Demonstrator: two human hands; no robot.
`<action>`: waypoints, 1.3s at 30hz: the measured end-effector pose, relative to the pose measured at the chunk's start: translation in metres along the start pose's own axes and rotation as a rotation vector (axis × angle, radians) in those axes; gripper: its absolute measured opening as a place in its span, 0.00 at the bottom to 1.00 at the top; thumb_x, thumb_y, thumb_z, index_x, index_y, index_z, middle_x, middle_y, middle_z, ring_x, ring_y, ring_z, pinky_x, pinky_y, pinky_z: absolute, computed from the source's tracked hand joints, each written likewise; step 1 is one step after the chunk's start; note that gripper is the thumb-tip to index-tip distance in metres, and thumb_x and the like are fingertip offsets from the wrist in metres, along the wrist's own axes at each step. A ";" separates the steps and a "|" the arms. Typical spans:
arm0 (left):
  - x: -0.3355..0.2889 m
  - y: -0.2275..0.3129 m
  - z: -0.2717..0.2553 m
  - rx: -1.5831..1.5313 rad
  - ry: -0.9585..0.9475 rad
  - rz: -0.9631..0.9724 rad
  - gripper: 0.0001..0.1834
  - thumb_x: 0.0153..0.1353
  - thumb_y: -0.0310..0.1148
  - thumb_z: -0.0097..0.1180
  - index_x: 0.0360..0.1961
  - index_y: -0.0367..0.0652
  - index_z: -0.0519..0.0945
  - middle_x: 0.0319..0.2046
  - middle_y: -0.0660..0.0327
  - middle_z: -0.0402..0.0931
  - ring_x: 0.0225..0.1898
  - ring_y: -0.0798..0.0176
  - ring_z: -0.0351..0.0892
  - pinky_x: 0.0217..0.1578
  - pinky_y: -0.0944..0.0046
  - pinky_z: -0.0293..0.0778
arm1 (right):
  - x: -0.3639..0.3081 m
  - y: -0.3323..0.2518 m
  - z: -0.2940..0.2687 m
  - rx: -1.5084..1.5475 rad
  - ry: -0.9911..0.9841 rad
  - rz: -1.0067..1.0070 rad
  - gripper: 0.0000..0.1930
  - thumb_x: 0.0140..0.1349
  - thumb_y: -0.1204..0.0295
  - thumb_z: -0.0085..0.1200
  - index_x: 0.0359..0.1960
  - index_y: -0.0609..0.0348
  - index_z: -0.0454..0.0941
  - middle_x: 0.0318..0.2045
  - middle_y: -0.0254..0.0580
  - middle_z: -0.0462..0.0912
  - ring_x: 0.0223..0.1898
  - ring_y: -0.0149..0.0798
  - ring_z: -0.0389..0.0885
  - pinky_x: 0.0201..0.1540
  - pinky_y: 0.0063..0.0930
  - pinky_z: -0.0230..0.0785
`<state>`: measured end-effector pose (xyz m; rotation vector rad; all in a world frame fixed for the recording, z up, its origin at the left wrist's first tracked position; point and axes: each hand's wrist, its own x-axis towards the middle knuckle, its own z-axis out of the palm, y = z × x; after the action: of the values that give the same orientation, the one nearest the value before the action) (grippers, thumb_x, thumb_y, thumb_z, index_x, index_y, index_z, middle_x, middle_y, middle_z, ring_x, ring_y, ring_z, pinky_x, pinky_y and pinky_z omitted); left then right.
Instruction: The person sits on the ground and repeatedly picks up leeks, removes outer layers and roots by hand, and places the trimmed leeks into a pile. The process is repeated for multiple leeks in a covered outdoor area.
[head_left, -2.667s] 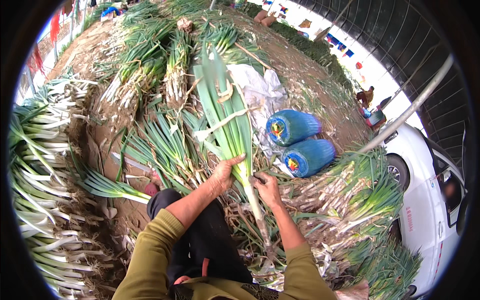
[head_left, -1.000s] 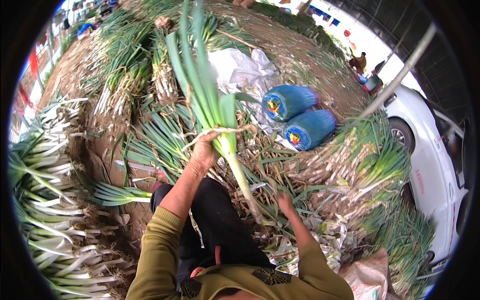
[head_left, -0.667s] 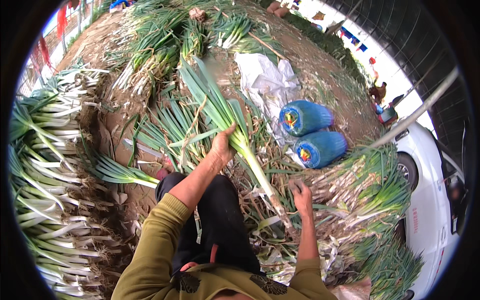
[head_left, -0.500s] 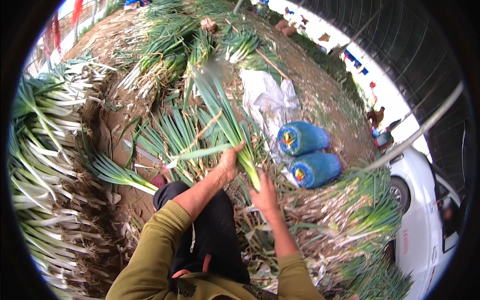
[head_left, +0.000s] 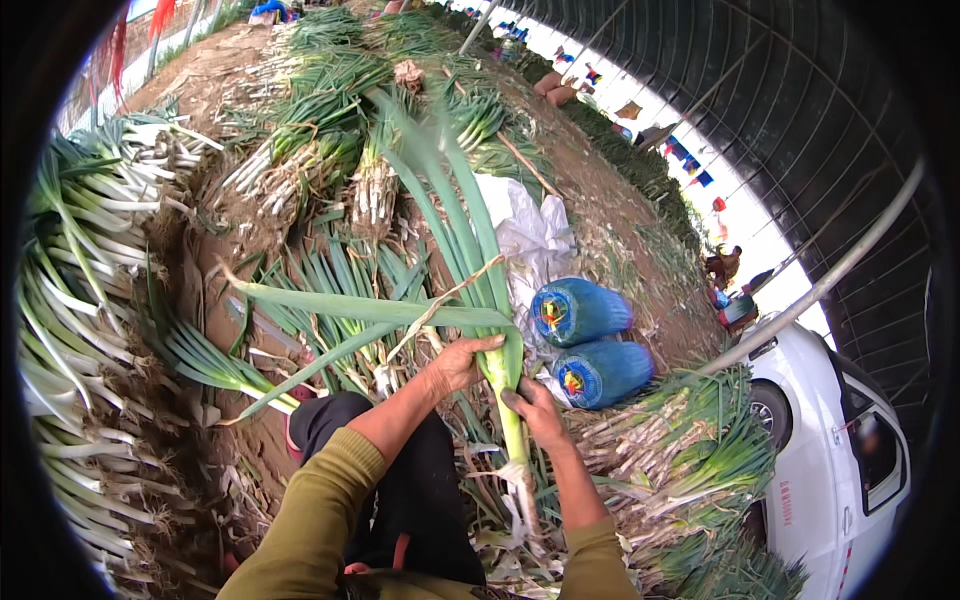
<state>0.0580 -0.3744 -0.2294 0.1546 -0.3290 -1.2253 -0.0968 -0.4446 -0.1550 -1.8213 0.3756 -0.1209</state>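
A long green onion (head_left: 512, 432) is in front of me, white root end toward me and green leaves fanning away. Around the base of its leaves my left hand (head_left: 455, 368) is closed, with a bent leaf crossing above the fingers to the left. My right hand (head_left: 540, 412) grips the stalk just below, thumb pressed on it. Pale, ragged outer skin (head_left: 520, 490) hangs near the root end. To the left of my knee lies a small bunch of green onions (head_left: 215, 358), next to a long blade (head_left: 277, 332) partly hidden by leaves.
A long stack of green onions (head_left: 85, 390) lines the left side, roots inward. More piles lie ahead (head_left: 330, 100) and at right (head_left: 690, 430). Two blue wrapped rolls (head_left: 598, 372) stand by a white plastic sheet (head_left: 530, 225). A white vehicle (head_left: 820, 450) is parked far right.
The green onion has come up more upright, and its lower stalk and root end now show. Its loose leaf is now bent out far to the left. My hands have shifted slightly nearer to me.
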 end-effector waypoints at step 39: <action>-0.016 0.046 0.000 0.137 0.507 0.356 0.13 0.57 0.32 0.50 0.41 0.37 0.68 0.28 0.54 0.75 0.26 0.59 0.76 0.31 0.60 0.75 | -0.082 0.087 0.047 -1.253 -0.061 -0.494 0.09 0.43 0.80 0.46 0.28 0.65 0.75 0.33 0.51 0.74 0.42 0.48 0.70 0.54 0.50 0.53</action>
<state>0.0943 -0.3439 -0.2191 0.4934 0.0061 -0.7765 -0.1780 -0.3956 -0.2422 -3.1265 -0.1238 -0.1916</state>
